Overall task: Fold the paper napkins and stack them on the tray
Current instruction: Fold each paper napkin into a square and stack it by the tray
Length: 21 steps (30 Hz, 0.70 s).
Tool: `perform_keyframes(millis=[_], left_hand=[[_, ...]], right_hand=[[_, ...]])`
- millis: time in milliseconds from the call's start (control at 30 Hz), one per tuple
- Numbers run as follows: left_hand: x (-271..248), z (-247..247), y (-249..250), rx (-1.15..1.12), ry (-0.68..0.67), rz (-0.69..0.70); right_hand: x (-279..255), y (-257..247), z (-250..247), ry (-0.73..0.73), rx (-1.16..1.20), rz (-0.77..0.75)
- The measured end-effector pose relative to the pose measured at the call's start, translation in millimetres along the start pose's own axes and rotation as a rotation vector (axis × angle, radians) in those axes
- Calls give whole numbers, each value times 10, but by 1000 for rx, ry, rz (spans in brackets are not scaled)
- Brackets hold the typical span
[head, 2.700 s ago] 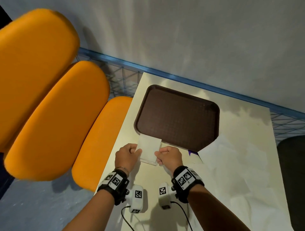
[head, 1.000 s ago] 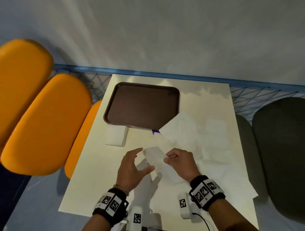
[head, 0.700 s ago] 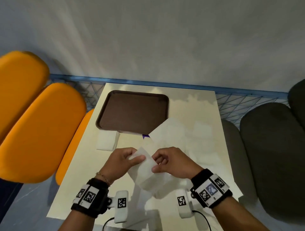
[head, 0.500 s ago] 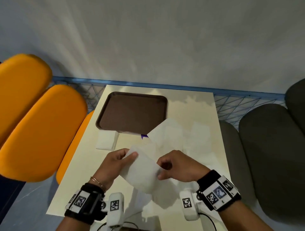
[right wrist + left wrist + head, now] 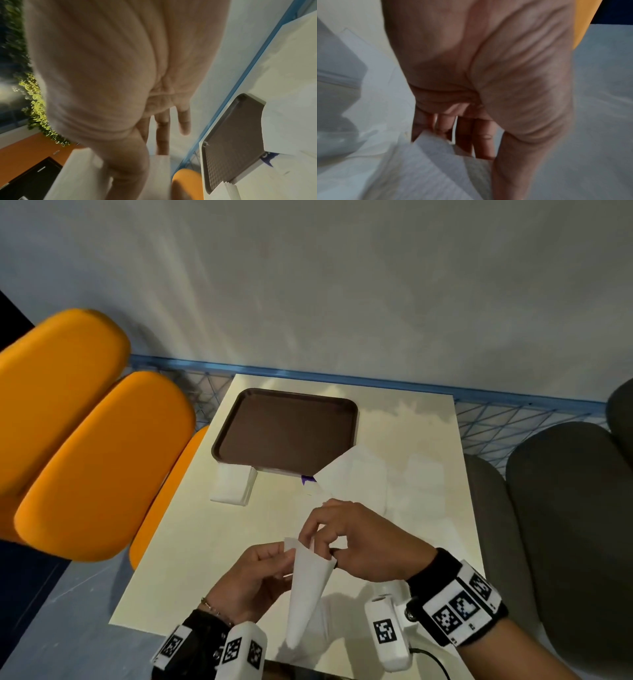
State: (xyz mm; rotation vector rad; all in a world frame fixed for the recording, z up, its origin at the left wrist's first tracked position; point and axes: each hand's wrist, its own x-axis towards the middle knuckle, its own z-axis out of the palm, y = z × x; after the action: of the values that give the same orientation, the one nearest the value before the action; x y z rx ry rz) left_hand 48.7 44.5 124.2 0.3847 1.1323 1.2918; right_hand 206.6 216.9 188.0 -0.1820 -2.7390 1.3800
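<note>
A white paper napkin [image 5: 306, 594] hangs in the air above the table's near edge, held by its upper corners. My left hand [image 5: 255, 575] pinches its left top corner. My right hand [image 5: 356, 537] pinches the right top corner, fingers curled. The left wrist view has the napkin [image 5: 436, 159] below my fingers [image 5: 481, 136]. A brown tray [image 5: 286, 429] with nothing on it lies at the table's far left. A stack of folded napkins [image 5: 233, 484] sits on the table against the tray's near edge. Unfolded white napkins [image 5: 363, 477] lie spread to the tray's right, one overlapping its corner.
The cream table [image 5: 191, 535] stands against a grey wall with a blue rail [image 5: 342, 380]. Orange seat cushions [image 5: 96, 453] are at the left, dark grey ones [image 5: 565, 525] at the right. A small purple mark [image 5: 306, 479] shows by the tray's near edge.
Both hands left the folded stack by the tray, took a fresh napkin from the right pile and lifted it. It now hangs narrower, its top corners brought closer together.
</note>
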Motion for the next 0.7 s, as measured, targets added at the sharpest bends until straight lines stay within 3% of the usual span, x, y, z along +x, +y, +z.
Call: perform_keyframes(millis=[200,300,367,567,700], left_hand=[[11,-152,187,26,191,39],[-41,-109,416,212,333,142],[-70,-102,539,326,379,239],[-30,-138,702,481,417,364],[0,-196,732,487,478,386]], right_hand=[[47,43,-1,73,-133,66],[1,-3,-130,-52,36,240],[23,-61,-149,-59,132,300],[393,-32,167,413,290,405],[542,-2,246,580,351,414]])
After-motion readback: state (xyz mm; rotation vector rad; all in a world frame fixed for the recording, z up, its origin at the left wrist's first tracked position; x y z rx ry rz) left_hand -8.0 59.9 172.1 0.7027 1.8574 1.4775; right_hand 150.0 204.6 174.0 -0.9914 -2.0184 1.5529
